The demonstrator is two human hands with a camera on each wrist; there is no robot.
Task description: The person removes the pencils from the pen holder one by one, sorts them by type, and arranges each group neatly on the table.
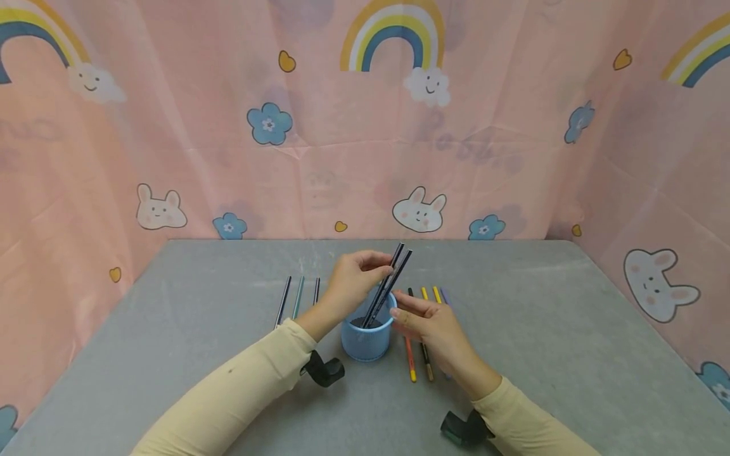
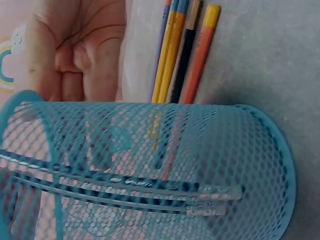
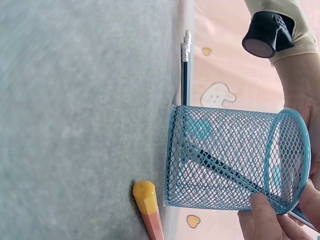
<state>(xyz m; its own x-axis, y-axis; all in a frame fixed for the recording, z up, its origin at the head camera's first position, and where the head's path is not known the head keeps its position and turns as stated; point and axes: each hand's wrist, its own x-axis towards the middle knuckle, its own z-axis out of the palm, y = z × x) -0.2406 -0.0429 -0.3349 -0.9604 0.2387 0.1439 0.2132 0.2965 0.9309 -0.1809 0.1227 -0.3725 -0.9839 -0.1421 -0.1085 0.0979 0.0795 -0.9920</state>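
Note:
A light blue mesh pencil cup [image 1: 365, 345] stands upright on the grey table. My left hand [image 1: 350, 282] is above its rim, pinching two dark striped pencils [image 1: 403, 261] between thumb and fingers. The pencils lean inside the cup, and their eraser ends [image 2: 215, 192] point down near its base in the left wrist view. My right hand [image 1: 436, 326] holds the cup at the right side of its rim, thumb and fingers against the mesh [image 3: 225, 155]. Part of the left hand is hidden behind the cup in the right wrist view.
Left of the cup lie several pencils, dark ones [image 1: 283, 301] and a teal one [image 1: 298, 297]. To the right are a red pencil [image 1: 410, 364], a black one [image 1: 426, 364], yellow ones [image 1: 436, 293] and a purple one [image 1: 446, 296]. A pink printed curtain [image 1: 353, 164] hangs behind the table.

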